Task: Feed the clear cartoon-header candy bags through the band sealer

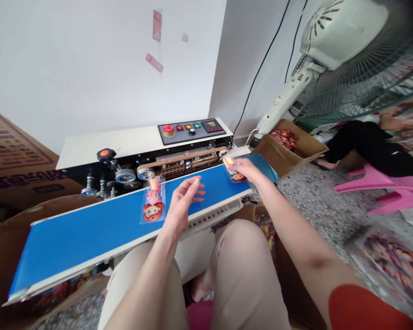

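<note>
A clear plastic packet (153,204) with a red-haired doll figure and pink and yellow parts lies on the blue conveyor belt (86,233), its top edge against the sealing machine. Just right of that packet, my left hand (186,197) hovers over the belt, fingers apart and holding nothing. Further right, my right hand (247,168) grips a second doll packet (236,172) at the belt's right end, close to the brown sealing band (182,157). Part of this packet is hidden by my fingers.
The control panel (192,130) has a red stop button and lit display. An open cardboard box (289,146) with red packets stands right, below a large fan (344,59). Another carton (17,151) stands left. A pink stool (382,183) and bagged packets (395,256) are at right.
</note>
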`<action>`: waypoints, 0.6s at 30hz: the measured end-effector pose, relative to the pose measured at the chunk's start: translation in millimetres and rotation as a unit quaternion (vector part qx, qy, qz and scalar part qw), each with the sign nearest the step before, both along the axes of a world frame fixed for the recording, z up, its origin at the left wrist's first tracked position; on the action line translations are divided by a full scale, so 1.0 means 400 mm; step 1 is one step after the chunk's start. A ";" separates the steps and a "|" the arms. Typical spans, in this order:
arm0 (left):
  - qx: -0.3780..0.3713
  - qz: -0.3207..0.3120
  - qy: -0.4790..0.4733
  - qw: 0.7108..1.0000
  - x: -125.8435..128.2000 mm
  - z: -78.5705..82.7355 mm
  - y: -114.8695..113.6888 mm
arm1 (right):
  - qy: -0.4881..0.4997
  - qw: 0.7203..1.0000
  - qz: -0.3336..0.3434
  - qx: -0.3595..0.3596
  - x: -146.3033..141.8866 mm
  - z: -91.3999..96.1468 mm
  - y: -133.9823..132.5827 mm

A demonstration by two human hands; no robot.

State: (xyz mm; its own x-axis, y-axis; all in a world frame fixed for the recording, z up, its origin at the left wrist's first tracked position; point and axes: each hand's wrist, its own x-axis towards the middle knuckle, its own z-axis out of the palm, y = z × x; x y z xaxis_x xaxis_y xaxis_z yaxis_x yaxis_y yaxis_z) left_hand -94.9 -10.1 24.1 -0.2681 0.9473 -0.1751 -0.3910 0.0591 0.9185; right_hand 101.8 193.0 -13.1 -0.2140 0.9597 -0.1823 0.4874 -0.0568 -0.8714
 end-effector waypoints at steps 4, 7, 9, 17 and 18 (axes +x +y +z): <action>-0.009 0.011 0.001 1.000 -0.004 0.004 0.004 | 0.047 0.998 -0.033 0.037 -0.008 0.000 -0.064; -0.005 0.018 0.005 1.000 0.000 0.007 0.005 | 0.111 0.984 -0.067 0.123 0.090 -0.010 -0.119; -0.001 0.021 0.013 1.000 0.006 0.006 0.009 | 0.146 0.973 -0.100 0.148 0.200 -0.039 -0.147; 0.021 -0.051 0.063 0.996 0.058 0.019 0.007 | -0.007 0.913 -0.393 -0.112 0.604 -0.371 -0.356; 0.021 -0.065 0.073 0.995 0.065 0.023 0.002 | -0.022 0.904 -0.407 -0.133 0.621 -0.419 -0.392</action>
